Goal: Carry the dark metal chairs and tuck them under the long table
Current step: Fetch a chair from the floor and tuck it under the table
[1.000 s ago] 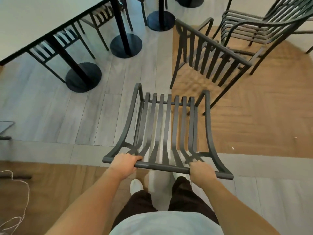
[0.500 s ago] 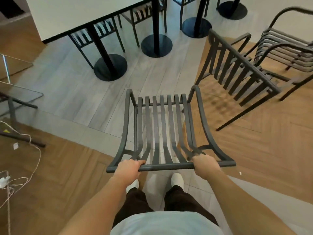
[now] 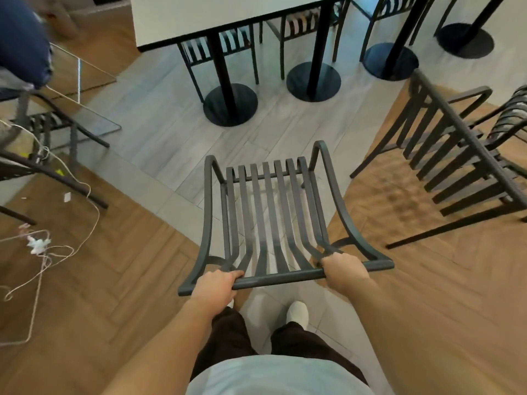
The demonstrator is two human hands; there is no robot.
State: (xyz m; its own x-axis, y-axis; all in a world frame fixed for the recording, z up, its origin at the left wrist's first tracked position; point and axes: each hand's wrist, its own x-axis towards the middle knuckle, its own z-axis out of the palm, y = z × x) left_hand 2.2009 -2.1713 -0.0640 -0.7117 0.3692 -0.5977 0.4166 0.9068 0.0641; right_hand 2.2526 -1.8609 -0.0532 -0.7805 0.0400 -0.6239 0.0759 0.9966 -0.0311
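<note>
We grip the slatted chair (image 3: 268, 212) top rail with left hand (image 3: 216, 286) and right hand (image 3: 343, 270) wrapped tight; front legs could snag the near pedestal base (image 3: 230, 105).

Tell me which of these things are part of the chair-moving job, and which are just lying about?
Part of the job:
- carried chair, top rail gripped by the left hand and right hand
- long table
- tucked chairs
- waiting chair
- stacked chairs

Lying about:
- white cord on the wood floor
- glass panel
- blue cushion
</note>
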